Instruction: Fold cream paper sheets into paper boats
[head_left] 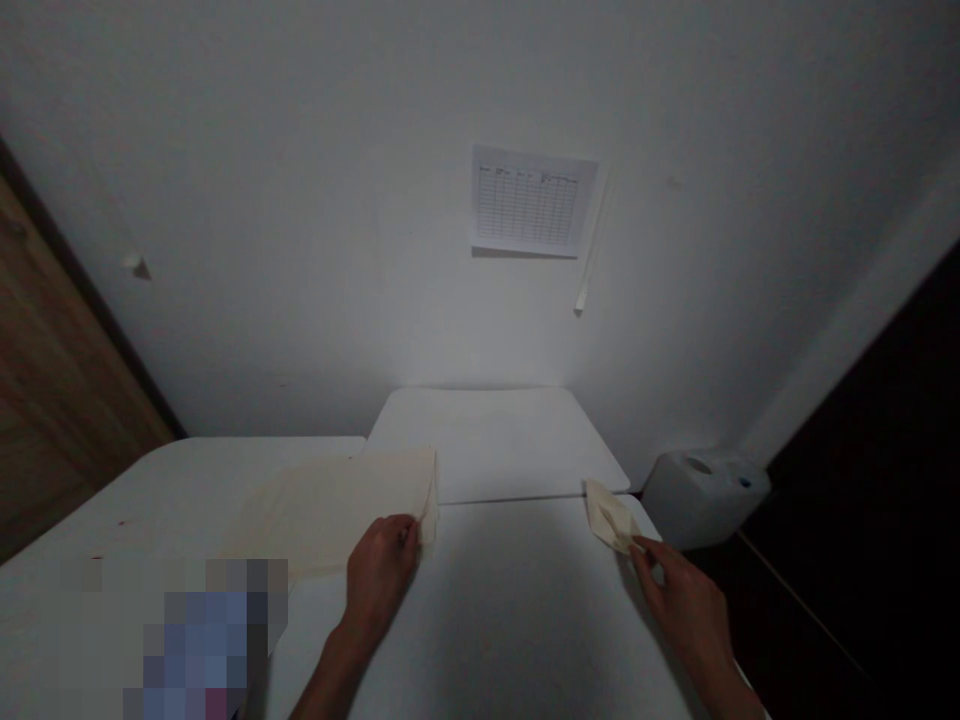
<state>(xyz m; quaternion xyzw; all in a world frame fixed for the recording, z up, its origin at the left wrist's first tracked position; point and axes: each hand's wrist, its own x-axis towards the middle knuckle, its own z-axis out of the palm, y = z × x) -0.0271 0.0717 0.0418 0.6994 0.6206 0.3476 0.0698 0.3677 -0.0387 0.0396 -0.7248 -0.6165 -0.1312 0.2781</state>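
Observation:
A large piece of thin cream fabric (pixel 322 510) lies flat over the left table and onto the middle one. My left hand (pixel 382 565) is closed at its right edge, thumb and fingers pinching the fabric there. At the right side of the white table, my right hand (pixel 679 595) pinches a small crumpled piece of cream fabric (pixel 609 517) by its near end. The small piece hangs at the table's right edge, apart from the large one. Both hands' fingertips are partly hidden.
White tables (pixel 517 600) stand against a grey wall (pixel 337 250). A printed sheet (pixel 532 205) is on the wall. A white plastic container (pixel 697 500) stands at the right, a wooden panel (pixel 60 350) at the left. A pixelated patch covers the lower left.

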